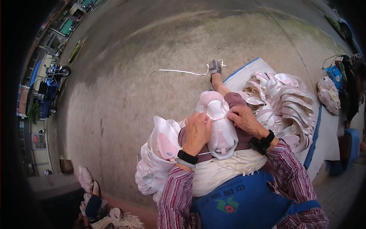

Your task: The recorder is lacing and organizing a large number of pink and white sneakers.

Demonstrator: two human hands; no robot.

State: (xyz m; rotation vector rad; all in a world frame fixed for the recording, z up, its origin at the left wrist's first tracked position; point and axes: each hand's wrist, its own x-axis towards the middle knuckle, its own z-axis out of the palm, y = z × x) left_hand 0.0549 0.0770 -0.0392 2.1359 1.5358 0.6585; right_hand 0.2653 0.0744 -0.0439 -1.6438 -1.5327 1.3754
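A pink and white shoe upper (223, 139) lies across my lap, its pink toe pointing away from me. A white shoelace (218, 119) crosses its throat. My left hand (198, 129) is closed at the left side of the throat, thumb and fingers pinched on the lace. On the right side, my right hand (246, 120) pinches the lace between thumb and forefinger. The small lace ends are hidden by my fingers. A thick bundle of cream-white laces (228, 170) rests on my lap, nearer than the shoe upper, above my blue apron (248, 202).
Stacked shoe uppers sit at my left (162, 147), and a larger pile (293, 103) lies on a pale, blue-edged sheet (312, 160) at my right. A loose lace (177, 70) trails over the concrete floor by my sandalled foot (215, 67). Other people sit at lower left and far right.
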